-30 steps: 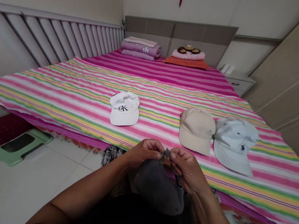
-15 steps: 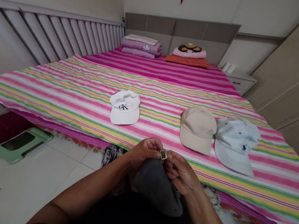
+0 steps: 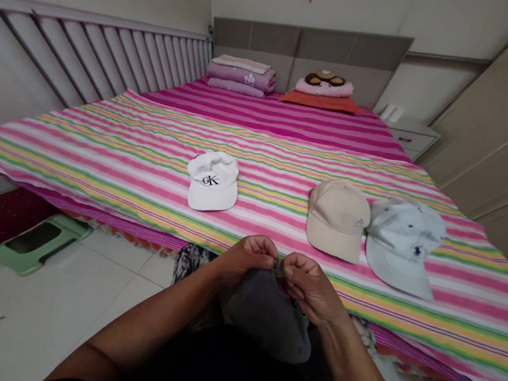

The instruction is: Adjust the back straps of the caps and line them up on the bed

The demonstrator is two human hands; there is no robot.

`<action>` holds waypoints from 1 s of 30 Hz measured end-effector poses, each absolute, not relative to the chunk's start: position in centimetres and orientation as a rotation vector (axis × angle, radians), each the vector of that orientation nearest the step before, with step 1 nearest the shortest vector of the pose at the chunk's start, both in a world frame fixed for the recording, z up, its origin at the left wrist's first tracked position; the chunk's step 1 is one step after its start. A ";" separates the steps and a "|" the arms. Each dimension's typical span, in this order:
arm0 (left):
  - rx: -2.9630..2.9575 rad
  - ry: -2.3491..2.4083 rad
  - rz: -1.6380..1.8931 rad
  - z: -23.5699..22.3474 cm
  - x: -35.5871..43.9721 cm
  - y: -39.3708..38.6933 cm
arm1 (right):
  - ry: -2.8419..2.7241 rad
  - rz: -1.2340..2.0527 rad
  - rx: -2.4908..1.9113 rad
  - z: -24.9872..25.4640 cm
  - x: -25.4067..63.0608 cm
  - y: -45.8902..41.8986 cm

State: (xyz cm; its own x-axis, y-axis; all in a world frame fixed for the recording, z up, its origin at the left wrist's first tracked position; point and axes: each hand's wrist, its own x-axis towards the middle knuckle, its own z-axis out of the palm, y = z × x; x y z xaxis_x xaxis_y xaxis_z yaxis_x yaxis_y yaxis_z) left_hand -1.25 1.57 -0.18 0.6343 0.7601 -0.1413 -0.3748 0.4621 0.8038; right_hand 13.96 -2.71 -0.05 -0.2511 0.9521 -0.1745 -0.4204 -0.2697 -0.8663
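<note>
At the bed edge point(image 3: 148, 236), hands point(image 3: 246, 260) point(image 3: 311, 286) pinch a grey cap point(image 3: 263, 311)'s buckle point(image 3: 278, 267).

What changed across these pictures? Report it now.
The right hand moved left, toward the left hand, and the fingers of both now close around the small metal buckle on the dark grey cap, which showed clear between them half a second ago. The white cap, beige cap and pale blue cap stayed put on the striped bed.

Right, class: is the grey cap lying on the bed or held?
Held: the left hand and right hand pinch the grey cap at its small metal buckle.
</note>
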 end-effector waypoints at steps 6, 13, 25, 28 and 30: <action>0.821 0.548 0.722 -0.4 -1.3 1.6 | -0.821 1.702 -0.919 0.3 13.7 -2.7; 0.812 0.576 0.694 -0.7 -1.3 1.7 | -0.838 1.583 -1.011 1.1 13.7 -3.1; 0.880 0.626 0.653 -0.9 -1.5 1.6 | -1.559 0.811 -1.358 0.7 13.5 -3.7; 0.953 0.688 0.632 -1.1 -1.6 1.6 | -1.764 0.559 -1.403 0.9 13.5 -3.7; 0.991 0.694 0.610 -1.1 -1.7 1.7 | -1.861 0.484 -1.406 0.9 13.5 -3.7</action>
State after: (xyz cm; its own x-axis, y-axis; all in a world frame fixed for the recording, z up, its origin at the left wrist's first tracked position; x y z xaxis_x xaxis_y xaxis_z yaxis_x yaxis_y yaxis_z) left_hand -1.71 1.65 -1.11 0.6347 0.7342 -0.2412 -0.1457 0.4202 0.8957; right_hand 13.45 -3.72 0.87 -0.1237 0.9355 0.3310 0.6556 0.3274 -0.6804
